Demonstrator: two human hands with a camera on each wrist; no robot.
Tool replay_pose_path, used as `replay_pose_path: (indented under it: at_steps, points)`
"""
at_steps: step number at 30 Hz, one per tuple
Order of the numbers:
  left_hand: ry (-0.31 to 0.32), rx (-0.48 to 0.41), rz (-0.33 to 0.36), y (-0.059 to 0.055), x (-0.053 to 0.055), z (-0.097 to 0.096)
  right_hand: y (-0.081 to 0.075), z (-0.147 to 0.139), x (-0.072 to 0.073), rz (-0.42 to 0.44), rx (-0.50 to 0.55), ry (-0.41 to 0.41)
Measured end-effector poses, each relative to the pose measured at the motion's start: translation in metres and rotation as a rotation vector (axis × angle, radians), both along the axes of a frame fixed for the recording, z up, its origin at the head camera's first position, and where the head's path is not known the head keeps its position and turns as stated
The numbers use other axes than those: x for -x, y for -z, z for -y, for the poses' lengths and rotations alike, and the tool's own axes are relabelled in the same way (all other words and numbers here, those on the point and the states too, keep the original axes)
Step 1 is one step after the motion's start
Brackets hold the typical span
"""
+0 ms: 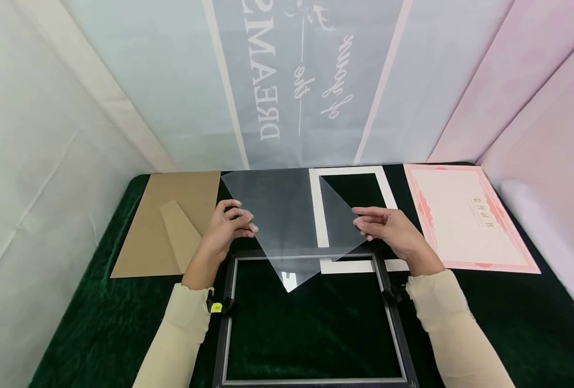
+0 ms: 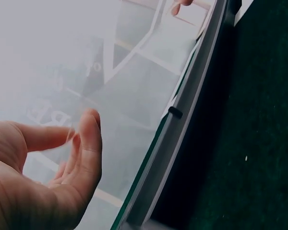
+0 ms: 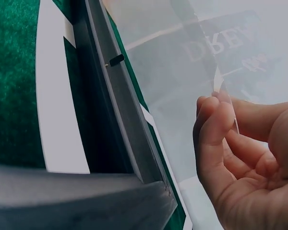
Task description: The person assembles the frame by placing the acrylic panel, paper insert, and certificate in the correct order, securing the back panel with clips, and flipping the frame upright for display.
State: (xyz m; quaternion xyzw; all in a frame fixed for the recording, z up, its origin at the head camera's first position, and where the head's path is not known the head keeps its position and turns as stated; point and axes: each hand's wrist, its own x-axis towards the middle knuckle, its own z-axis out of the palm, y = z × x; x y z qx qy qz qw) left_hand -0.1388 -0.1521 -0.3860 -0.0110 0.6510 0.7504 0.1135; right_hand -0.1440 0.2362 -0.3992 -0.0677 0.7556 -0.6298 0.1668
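Both forearms reach forward in pale sleeves [image 1: 172, 337], wrists raised over the far end of a dark frame [image 1: 222, 345]. Left grip [image 1: 223, 229]: narrow, thumb and fingertips pinching one edge of a clear sheet [image 1: 277, 210]. Right grip [image 1: 395, 231]: likewise narrow, thumb against fingers on the opposite edge. Sheet is held between my two hands, tilted, one corner pointing towards me above the frame's interior; a white mat [image 1: 347, 172] shows through its right part.

Worktop [image 1: 88, 334] is covered in dark green pile cloth. Brown board [image 1: 136, 231] with a stand flap [image 1: 180, 237] lies to the left; pink-bordered sheet [image 1: 466, 215] to the right. Behind hangs a pale blue backdrop [image 1: 316, 81], lettering upside down; whitish fabric at left, pink at right.

Frame's near bar is cut off by the head view's lower edge. Small print on the pink-bordered sheet: illegible. Cannot tell whether the clear sheet's lower corner touches anything. Wrist views: hazy through the sheet.
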Motion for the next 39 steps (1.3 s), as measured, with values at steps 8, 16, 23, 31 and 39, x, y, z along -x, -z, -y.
replay_pose_path:
  at_steps: [8, 16, 23, 31, 39]
  points:
    - [-0.004, -0.075, 0.0, 0.003, 0.006, 0.008, 0.0, -0.005, 0.002, 0.004, 0.038, 0.011]
    - [-0.044, -0.099, -0.002, 0.001, 0.01, 0.022, -0.004, -0.022, 0.002, -0.025, 0.083, -0.027]
    - [-0.062, -0.071, 0.0, -0.001, 0.012, 0.034, -0.008, -0.034, 0.003, -0.045, 0.139, -0.06]
    - [0.028, 0.08, 0.009, 0.002, 0.012, 0.044, -0.005, -0.04, 0.005, -0.038, 0.049, -0.084]
    - [0.154, 0.223, -0.016, 0.002, 0.01, 0.049, -0.002, -0.041, 0.003, -0.041, -0.066, -0.154]
